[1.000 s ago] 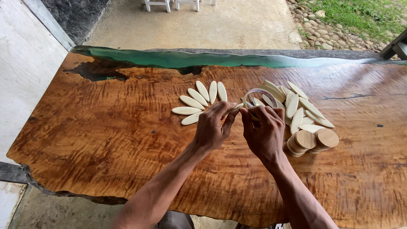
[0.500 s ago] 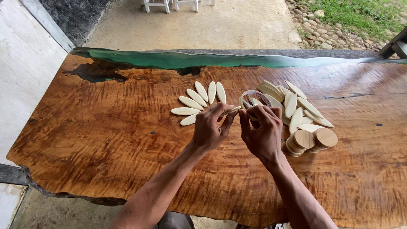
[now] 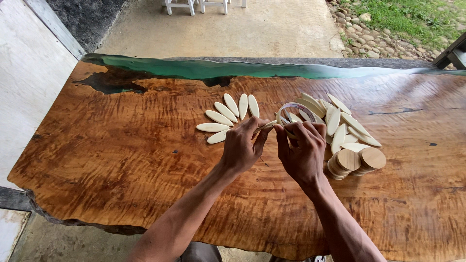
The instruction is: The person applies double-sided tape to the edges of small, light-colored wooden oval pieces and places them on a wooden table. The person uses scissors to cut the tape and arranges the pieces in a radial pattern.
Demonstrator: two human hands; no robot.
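Arms: two bare forearms reach in from the near edge and meet above the middle of the table.
Left hand [image 3: 241,148]: fingers curled, thumb and fingertips pinched on the end of a pale wooden petal [image 3: 267,125] that points toward the other hand.
Right hand [image 3: 303,150]: fingers curled over, gripping the near side of a roll of clear tape [image 3: 294,107]; what the fingertips do beneath cannot be told.
Held pieces: the petal and the tape roll sit just off the tabletop between both hands, near the table's centre.
Discs [image 3: 357,161]: two short stacks of round wooden discs lie tilted just right of the right hand, touching each other.
Petal fan [image 3: 228,116]: six pale petal-shaped pieces are spread in an arc on the wood, just beyond the left hand.
Petal heap [image 3: 347,123]: a loose pile of the same pieces lies beyond the right hand, behind the tape and above the discs.
Table [image 3: 121,160]: a glossy orange-brown slab with wavy grain and a green resin strip [image 3: 204,69] along the far edge.
Beyond: a concrete floor [image 3: 242,29], white chair legs [image 3: 194,6], and stones and grass at far right.
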